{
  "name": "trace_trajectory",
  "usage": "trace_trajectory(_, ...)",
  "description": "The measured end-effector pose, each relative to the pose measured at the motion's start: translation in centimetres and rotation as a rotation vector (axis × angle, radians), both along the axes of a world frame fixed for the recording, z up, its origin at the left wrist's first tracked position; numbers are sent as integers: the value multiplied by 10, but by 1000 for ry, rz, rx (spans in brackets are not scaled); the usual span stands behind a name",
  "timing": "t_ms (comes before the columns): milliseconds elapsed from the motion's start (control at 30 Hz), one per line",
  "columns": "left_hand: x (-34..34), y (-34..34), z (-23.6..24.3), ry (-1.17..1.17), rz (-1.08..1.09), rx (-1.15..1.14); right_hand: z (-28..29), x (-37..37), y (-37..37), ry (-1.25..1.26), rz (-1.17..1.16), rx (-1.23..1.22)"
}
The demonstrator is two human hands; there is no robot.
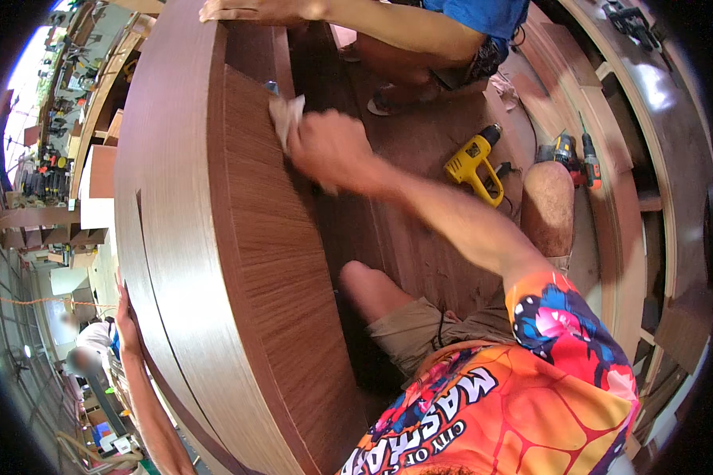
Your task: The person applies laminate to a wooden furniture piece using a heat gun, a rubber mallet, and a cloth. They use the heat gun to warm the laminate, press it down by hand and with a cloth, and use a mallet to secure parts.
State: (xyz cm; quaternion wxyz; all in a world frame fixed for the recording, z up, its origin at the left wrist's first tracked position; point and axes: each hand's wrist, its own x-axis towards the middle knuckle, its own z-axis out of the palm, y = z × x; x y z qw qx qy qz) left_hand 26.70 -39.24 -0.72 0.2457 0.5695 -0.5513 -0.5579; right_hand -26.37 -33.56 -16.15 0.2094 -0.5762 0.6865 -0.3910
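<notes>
A large wood-veneered cabinet piece (178, 237) with a curved edge stands on my left, its striped-grain inner face (273, 229) turned toward me. My right hand (330, 150) is closed on a pale folded piece (286, 119) and presses it to the upper part of that face. Whether this piece is cloth or abrasive paper, I cannot tell. My left hand (126, 321) lies with straight fingers along the outer side of the cabinet piece, seen nearly edge-on. Beyond my right arm, a yellow heat gun (473, 168) rests on a brown wooden surface.
A co-worker in a blue shirt (483, 14) crouches at the far side, with one hand (253, 9) on the cabinet piece's top edge. Two cordless drills (561, 150) (590, 165) stand past my knee. Long boards (610, 206) line the right; tool-laden shelving (51, 158) is at left.
</notes>
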Motion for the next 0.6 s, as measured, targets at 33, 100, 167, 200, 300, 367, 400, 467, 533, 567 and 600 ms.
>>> trace_trajectory(33,-1,-1,0,7,-17,-3,9,7,19,24,32,-29)
trace_trajectory(100,-1,-1,0,18,-49,16,23,10,27,22,24,-180)
trace_trajectory(167,1,-3,6,47,-80,26,31,6,19,-13,7,-223)
trace_trajectory(200,2,-4,10,61,-95,30,35,2,13,-31,-1,-244)
trace_trajectory(300,16,3,1,136,-95,41,45,-2,-22,-60,28,-303)
trace_trajectory(367,-24,3,-1,60,-68,-58,41,-18,-42,-16,-58,-222)
trace_trajectory(400,-29,5,-1,37,-33,-143,50,-25,-59,9,-65,-292)
trace_trajectory(467,-42,8,-6,-31,-4,-282,48,-33,-72,33,-78,-352)
trace_trajectory(533,-38,7,-2,-12,35,-112,12,-27,-61,-49,-142,-257)
trace_trajectory(567,-33,7,5,-12,54,-27,-5,-19,-50,-99,-176,-208)
trace_trajectory(600,-27,7,9,-61,40,-36,-8,-4,-33,-103,-107,-133)
